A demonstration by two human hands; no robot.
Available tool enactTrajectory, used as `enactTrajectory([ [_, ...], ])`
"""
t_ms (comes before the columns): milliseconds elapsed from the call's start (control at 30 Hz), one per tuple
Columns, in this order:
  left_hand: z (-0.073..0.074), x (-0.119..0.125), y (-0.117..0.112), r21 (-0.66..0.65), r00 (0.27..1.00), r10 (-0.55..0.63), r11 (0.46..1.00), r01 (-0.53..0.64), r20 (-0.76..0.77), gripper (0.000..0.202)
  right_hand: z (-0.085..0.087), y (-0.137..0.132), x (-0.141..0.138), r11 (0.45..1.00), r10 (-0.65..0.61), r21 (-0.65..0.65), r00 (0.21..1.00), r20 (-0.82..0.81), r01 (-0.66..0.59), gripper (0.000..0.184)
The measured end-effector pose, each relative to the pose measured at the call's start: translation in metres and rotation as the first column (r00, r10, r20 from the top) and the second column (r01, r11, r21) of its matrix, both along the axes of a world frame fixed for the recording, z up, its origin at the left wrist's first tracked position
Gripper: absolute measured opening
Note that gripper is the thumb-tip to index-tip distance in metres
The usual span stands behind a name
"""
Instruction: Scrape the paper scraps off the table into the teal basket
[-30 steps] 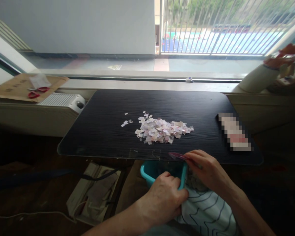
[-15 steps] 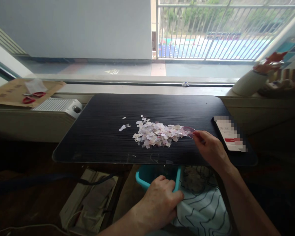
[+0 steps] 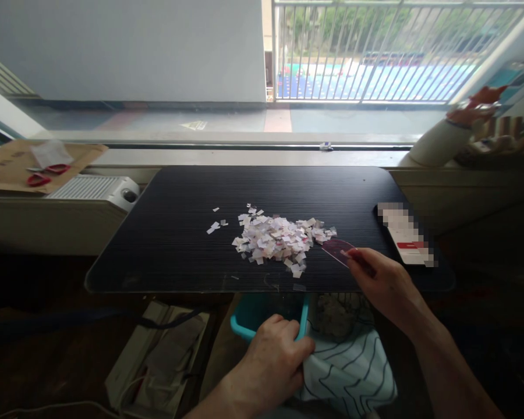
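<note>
My right hand (image 3: 378, 276) pinches a thin, see-through pinkish sheet with a curved edge (image 3: 335, 251), holding it low over the dark tabletop. The sheet's tip is at the right end of a pile of small white paper scraps (image 3: 275, 235). A few scraps (image 3: 213, 227) lie apart to the pile's left, and some have spread toward the front edge. Below that edge, my left hand (image 3: 275, 355) is closed around the rim of a turquoise bin (image 3: 240, 331), whose mouth opens just under the table.
The black table (image 3: 148, 250) carries a phone (image 3: 406, 235) at its right. Red-handled scissors (image 3: 48, 174) rest on a brown envelope (image 3: 4, 166) at the left. A white vase (image 3: 439, 142) stands on the sill, and a striped cloth (image 3: 349, 372) hangs by the bin.
The right hand has drawn the pinkish sheet toward me and slightly down, off the pile's right end. Several scraps have shifted toward the front edge. The left hand keeps its hold on the bin.
</note>
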State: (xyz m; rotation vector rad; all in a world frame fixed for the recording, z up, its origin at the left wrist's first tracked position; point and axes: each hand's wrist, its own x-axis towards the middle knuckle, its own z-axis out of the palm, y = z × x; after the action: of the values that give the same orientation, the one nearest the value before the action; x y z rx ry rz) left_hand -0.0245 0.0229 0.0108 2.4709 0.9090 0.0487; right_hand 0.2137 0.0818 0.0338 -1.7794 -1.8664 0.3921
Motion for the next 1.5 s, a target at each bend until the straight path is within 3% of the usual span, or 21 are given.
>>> enactTrajectory([
  [167, -0.001, 0.001, -0.001, 0.007, 1.000, 0.003, 1.000, -0.003, 0.002, 0.009, -0.012, 0.017, -0.021, 0.994, 0.106, -0.008, 0.984, -0.140, -0.108, 0.019],
  [400, -0.001, -0.003, -0.003, -0.011, 0.999, 0.047, 0.999, -0.047, -0.007, 0.009, -0.003, 0.004, -0.005, 0.998, 0.003, -0.055, 1.000, -0.001, -0.004, 0.017],
  [600, 0.002, -0.001, 0.000, -0.004, 1.000, 0.021, 1.000, -0.021, -0.011, 0.008, -0.008, 0.008, -0.019, 0.995, 0.079, -0.046, 0.991, -0.104, -0.084, 0.018],
  [967, 0.004, 0.001, 0.003, -0.003, 1.000, 0.027, 1.000, -0.027, -0.002, 0.008, 0.011, -0.029, 0.027, 0.981, -0.150, -0.115, 0.988, 0.036, 0.154, 0.022],
  [1300, 0.001, 0.004, 0.004, -0.020, 1.000, 0.005, 1.000, -0.005, 0.021, 0.006, 0.002, -0.049, 0.033, 0.982, -0.142, -0.127, 0.990, -0.013, 0.139, 0.022],
  [1500, 0.006, 0.004, 0.003, -0.007, 0.998, 0.041, 0.999, -0.040, 0.043, 0.009, 0.005, -0.055, 0.036, 0.955, -0.115, -0.284, 0.990, -0.080, 0.088, 0.021],
])
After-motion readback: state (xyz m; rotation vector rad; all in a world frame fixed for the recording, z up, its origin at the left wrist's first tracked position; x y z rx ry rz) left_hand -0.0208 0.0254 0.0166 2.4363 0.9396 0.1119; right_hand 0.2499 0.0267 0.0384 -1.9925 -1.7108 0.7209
